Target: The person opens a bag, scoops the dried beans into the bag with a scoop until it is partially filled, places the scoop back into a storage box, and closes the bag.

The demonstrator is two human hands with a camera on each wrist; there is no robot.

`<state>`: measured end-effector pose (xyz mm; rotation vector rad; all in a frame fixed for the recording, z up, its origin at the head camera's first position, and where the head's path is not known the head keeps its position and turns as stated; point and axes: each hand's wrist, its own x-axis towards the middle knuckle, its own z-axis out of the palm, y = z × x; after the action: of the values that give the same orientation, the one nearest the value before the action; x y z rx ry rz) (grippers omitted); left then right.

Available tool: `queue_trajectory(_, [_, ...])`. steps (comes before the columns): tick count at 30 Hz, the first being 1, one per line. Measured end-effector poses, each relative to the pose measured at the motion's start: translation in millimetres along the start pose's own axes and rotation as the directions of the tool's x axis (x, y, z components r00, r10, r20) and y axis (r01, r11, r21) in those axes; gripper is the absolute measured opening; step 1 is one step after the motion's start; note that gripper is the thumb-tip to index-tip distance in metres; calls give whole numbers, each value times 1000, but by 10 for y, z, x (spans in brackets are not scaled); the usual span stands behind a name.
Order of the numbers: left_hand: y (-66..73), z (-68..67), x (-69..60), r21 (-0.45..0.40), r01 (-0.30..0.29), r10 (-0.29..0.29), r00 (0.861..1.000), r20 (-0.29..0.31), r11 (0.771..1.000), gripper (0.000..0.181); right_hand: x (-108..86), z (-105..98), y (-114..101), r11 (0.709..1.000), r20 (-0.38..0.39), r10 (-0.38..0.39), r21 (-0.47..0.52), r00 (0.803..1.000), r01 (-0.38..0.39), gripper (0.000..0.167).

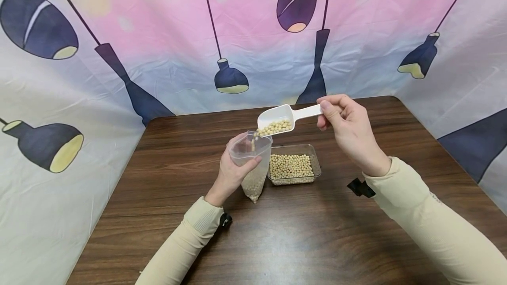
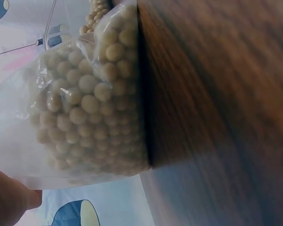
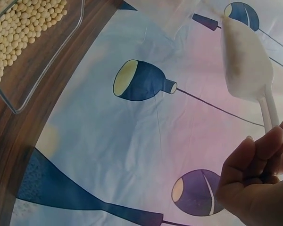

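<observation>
White plastic scoop (image 1: 273, 114), pinched by right hand (image 1: 350, 129), pours round cream beans (image 1: 279, 127) into clear plastic bag (image 1: 255, 178) gripped by left hand (image 1: 233, 171).

We see a clear plastic bag (image 2: 19, 132) bulging with round, pale soybeans (image 2: 87, 103), its base against a dark wood-grain table (image 2: 207, 94). The left hand (image 2: 10, 200) shows at the bag's edge. More soybeans and a lamp-printed cloth (image 2: 120, 195) appear beyond.
</observation>
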<state>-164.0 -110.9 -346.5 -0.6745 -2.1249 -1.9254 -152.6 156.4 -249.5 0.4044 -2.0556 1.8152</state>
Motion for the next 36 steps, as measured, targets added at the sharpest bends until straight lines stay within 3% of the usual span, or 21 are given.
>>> queue_trajectory(5, [1,-4,-3,7,-5,5,1000,-2,1000,65,-13,23,-20,997,-5,-32,-66,999,32,22])
queue_trajectory(15, [5,-9,-9,21,12,-12,1000,-9,1000,65,-18,66,-39,992,-7,-85,-96,996,84,19])
queue_trajectory(20, [-8,-11,-9,7,1,-1,1000,-7,1000,65,-64,99,-77,969,6,-177,-175,984,176,17])
queue_trajectory(22, [-15,-8,-4,-7,-12,12,1000,-5,1000,64,-93,112,-89,931,20,-277,-241,961,273,15])
queue_trajectory(23, [-19,-6,-3,-11,-19,19,1000,-4,1000,64,-107,117,-89,901,26,-340,-275,940,334,15])
queue_trajectory(25, [-28,-4,-2,-13,-34,34,999,0,999,63,-128,121,-84,817,40,-469,-360,882,451,15])
queue_trajectory(27, [-37,-3,0,-17,-44,44,999,5,999,63,-138,113,-65,715,63,-560,-468,826,520,16])
queue_trajectory(28, [-41,-4,-1,-16,-47,47,999,6,999,63,-141,102,-51,673,84,-573,-519,815,527,15])
queue_trajectory(29, [-46,-5,0,-15,-50,50,999,8,999,63,-145,92,-34,643,112,-559,-567,822,515,14])
queue_trajectory(30, [-50,-6,1,-17,-53,53,999,9,998,63,-149,81,-12,621,142,-520,-614,842,487,13])
queue_trajectory(32, [-59,-8,7,-24,-60,60,998,9,998,63,-162,61,54,591,211,-393,-688,895,422,13])
queue_trajectory(34, [-63,-11,9,-29,-64,64,998,7,998,63,-175,49,141,568,264,-239,-742,935,355,14])
queue_trajectory(36, [-60,-14,10,-29,-66,66,998,6,997,62,-190,47,242,556,281,-129,-774,951,304,15])
